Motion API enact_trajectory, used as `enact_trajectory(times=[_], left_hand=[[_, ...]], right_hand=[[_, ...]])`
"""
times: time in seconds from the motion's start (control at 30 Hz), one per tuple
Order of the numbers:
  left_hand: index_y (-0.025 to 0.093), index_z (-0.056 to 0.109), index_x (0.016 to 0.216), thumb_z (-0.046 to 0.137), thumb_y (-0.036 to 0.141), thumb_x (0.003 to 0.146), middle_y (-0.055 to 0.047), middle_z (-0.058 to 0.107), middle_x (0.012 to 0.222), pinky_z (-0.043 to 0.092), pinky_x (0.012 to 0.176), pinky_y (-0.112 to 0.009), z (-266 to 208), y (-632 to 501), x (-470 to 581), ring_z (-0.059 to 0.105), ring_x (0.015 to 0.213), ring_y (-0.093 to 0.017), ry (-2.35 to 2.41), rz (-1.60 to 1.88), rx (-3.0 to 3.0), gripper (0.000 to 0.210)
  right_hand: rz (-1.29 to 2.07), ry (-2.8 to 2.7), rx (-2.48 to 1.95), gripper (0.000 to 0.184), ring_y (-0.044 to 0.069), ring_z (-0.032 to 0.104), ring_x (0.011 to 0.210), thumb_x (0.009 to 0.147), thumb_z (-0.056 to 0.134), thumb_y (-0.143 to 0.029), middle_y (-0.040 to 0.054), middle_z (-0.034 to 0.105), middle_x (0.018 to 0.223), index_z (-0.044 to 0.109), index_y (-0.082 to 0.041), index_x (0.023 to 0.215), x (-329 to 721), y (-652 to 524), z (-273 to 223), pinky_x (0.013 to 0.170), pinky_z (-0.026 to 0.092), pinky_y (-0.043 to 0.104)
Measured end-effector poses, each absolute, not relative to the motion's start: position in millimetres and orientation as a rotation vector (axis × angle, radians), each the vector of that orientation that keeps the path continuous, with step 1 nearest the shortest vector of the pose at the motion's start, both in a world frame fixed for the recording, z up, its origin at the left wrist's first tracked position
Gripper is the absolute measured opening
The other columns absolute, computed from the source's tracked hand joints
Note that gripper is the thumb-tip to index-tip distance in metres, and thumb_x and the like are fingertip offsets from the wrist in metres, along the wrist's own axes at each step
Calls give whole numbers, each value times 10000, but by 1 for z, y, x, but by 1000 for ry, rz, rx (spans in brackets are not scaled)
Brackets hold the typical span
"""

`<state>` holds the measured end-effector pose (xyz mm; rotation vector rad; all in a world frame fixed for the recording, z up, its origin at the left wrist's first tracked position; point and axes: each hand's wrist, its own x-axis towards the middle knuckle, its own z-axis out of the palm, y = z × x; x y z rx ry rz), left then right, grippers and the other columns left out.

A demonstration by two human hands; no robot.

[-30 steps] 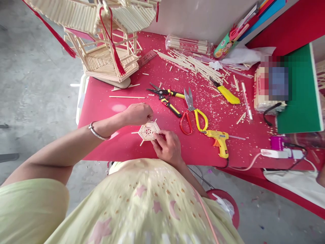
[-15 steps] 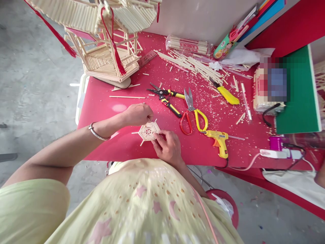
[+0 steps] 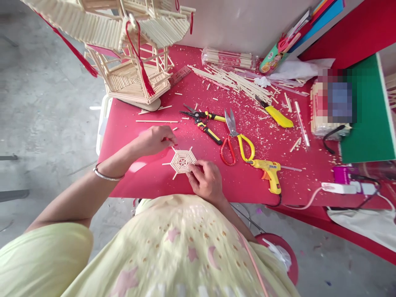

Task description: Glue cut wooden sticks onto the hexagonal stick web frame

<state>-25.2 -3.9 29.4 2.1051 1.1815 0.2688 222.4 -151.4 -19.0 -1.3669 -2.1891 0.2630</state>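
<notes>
A hexagonal lattice of thin wooden sticks (image 3: pixel 182 161), with spokes jutting from its corners, lies low over the red table. My right hand (image 3: pixel 206 179) pinches its right edge between thumb and fingers. Just up and left of the lattice, my left hand (image 3: pixel 157 139) has its fingers curled together, close to the upper-left spoke; whatever is between the fingertips is too small to make out. A short stick piece (image 3: pixel 175 128) shows beside the left fingers. Beyond that hand a longer stick (image 3: pixel 156 121) lies on the table.
A stick-built pavilion (image 3: pixel 136 78) with red tassels stands at the back left. Pliers (image 3: pixel 204 121), scissors (image 3: pixel 231 128), a yellow glue gun (image 3: pixel 268 171) and a yellow cutter (image 3: pixel 278 116) lie to the right. Behind them are loose sticks (image 3: pixel 238 80) and scattered chips.
My left hand has moved left, away from the lattice, uncovering its upper-left spoke and the short stick piece. My right hand keeps hold of the lattice. The view has shifted slightly.
</notes>
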Motion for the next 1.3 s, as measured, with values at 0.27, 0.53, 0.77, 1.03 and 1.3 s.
enact_trajectory(times=[0.27, 0.53, 0.77, 1.03, 1.3], left_hand=[[203, 818, 956, 588, 287, 908, -87, 743, 1004, 538, 829, -271, 12, -25, -37, 693, 850, -168, 1167, 410, 2140, 251], [185, 813, 938, 608, 298, 903, -86, 750, 976, 537, 809, -287, -1, -27, -33, 693, 831, -174, 1192, 576, 2083, 237], [186, 818, 910, 676, 406, 861, -52, 775, 863, 479, 675, -282, 8, -16, -31, 631, 708, -167, 1396, 638, 1881, 266], [177, 774, 726, 739, 506, 832, -56, 743, 822, 488, 711, -290, 29, 26, 9, 652, 762, -181, 1363, 978, 1812, 347], [174, 820, 998, 790, 530, 781, -82, 776, 925, 482, 663, -282, 30, 56, 31, 648, 753, -183, 1294, 887, 1658, 419]], right_hand=[[263, -2201, -1389, 326, 246, 626, 1038, 1013, 609, -367, 121, 684, 1186, 693, -227, 1295, 221, -152, -18, 886, 517, 413], [251, -2179, -1337, 295, 237, 643, 1053, 1016, 602, -309, 109, 702, 1191, 693, -220, 1282, 220, -155, -16, 927, 538, 405], [255, -2033, -1340, 253, 209, 682, 976, 1018, 588, -241, 82, 734, 1050, 720, -229, 1233, 232, -140, 7, 911, 563, 356], [316, -2290, -1389, 214, 170, 707, 896, 1028, 590, -288, 43, 773, 1025, 796, -256, 1079, 271, -47, 68, 826, 535, 305], [143, -2417, -1929, 271, 208, 707, 1026, 1001, 554, -272, 33, 784, 1154, 791, -284, 1133, 324, 79, 75, 873, 507, 304]])
